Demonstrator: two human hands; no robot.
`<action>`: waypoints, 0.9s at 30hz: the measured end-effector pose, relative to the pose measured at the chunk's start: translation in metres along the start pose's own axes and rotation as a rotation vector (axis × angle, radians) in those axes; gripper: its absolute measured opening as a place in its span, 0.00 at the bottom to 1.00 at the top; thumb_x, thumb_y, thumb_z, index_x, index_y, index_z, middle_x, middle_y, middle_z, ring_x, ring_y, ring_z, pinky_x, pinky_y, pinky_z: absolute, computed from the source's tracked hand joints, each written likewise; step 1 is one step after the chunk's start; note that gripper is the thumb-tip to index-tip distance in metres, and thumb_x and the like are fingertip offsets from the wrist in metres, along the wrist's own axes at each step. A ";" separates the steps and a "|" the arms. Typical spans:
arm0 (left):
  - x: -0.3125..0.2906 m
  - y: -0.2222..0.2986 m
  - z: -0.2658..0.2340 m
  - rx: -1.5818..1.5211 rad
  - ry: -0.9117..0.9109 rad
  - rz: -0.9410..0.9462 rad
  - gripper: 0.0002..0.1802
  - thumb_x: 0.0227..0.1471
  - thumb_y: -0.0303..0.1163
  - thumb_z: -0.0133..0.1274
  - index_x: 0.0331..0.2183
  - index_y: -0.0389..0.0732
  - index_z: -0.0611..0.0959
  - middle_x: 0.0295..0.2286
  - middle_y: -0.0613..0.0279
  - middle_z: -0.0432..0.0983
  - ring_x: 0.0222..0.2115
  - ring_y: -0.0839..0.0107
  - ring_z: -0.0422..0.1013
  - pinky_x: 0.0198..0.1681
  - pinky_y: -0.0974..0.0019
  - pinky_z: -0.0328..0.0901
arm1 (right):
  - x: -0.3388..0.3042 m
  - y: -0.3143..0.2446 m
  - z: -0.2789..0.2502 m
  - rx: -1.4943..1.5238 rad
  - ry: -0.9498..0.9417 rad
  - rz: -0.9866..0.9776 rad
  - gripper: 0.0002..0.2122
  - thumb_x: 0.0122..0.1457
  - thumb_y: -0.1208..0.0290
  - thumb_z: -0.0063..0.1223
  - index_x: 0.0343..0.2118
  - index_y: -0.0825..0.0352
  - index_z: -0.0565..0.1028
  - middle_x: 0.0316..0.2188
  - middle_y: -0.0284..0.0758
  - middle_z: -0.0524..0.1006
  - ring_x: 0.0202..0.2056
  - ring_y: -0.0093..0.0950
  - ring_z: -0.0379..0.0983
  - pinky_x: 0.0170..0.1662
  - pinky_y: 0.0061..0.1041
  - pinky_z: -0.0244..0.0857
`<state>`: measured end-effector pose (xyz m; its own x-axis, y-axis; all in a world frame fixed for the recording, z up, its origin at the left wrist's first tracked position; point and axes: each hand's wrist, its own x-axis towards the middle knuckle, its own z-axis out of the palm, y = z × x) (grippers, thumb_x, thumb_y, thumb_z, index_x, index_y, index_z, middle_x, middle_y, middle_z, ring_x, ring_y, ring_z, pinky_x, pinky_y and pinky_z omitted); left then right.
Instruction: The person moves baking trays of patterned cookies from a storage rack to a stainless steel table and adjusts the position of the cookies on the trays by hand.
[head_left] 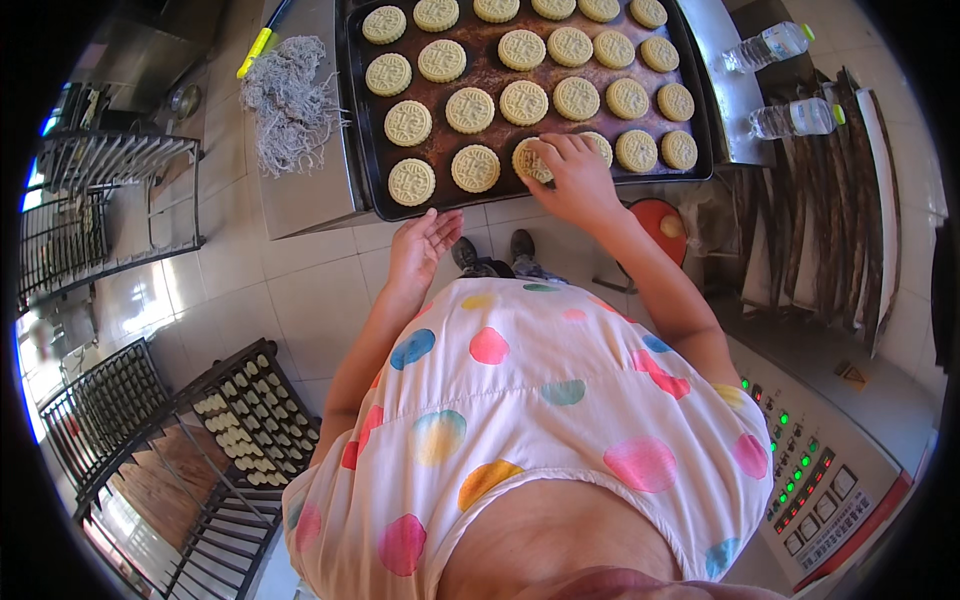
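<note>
Lying at six o'clock on the black tray (481, 73), one round cake (523, 163) meets your right hand (578, 184), though I cannot tell whether its grip closes; at seven o'clock, your left hand (422, 248) is released.

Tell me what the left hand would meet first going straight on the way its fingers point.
Probably the black tray, at its near rim; depth is unclear, so the left hand might pass beneath.
</note>
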<state>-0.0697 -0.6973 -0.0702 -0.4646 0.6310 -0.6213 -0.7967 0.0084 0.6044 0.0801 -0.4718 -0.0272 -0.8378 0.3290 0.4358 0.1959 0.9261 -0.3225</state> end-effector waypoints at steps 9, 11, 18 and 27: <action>0.003 0.000 -0.005 0.022 0.017 -0.020 0.13 0.55 0.36 0.47 0.36 0.35 0.72 0.37 0.48 0.75 0.37 0.62 0.72 0.42 0.61 0.66 | -0.084 0.003 -0.016 0.396 -0.176 0.505 0.11 0.53 0.64 0.53 0.29 0.69 0.75 0.23 0.39 0.74 0.21 0.32 0.72 0.26 0.26 0.66; 0.005 0.001 -0.004 0.035 0.024 -0.030 0.15 0.54 0.38 0.47 0.36 0.35 0.73 0.36 0.50 0.76 0.37 0.63 0.72 0.41 0.62 0.66 | -0.095 0.008 -0.013 0.435 -0.191 0.603 0.12 0.54 0.64 0.52 0.29 0.70 0.75 0.23 0.39 0.75 0.22 0.30 0.73 0.26 0.25 0.66; 0.005 0.002 -0.004 0.073 0.068 -0.032 0.17 0.54 0.42 0.48 0.35 0.35 0.75 0.34 0.53 0.77 0.36 0.65 0.73 0.41 0.64 0.66 | -0.114 0.043 0.003 0.953 -0.088 0.980 0.16 0.57 0.60 0.50 0.33 0.72 0.73 0.25 0.35 0.76 0.24 0.22 0.74 0.27 0.21 0.65; -0.001 0.002 -0.006 0.051 0.115 0.038 0.17 0.54 0.41 0.47 0.34 0.35 0.76 0.33 0.55 0.77 0.33 0.67 0.73 0.37 0.66 0.67 | -0.112 0.093 -0.007 1.394 0.194 1.297 0.13 0.56 0.59 0.50 0.32 0.66 0.69 0.27 0.38 0.77 0.26 0.24 0.75 0.27 0.19 0.69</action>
<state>-0.0733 -0.7022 -0.0712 -0.5377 0.5387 -0.6487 -0.7584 0.0273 0.6513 0.1957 -0.4208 -0.0999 -0.4553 0.7007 -0.5494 -0.0074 -0.6200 -0.7846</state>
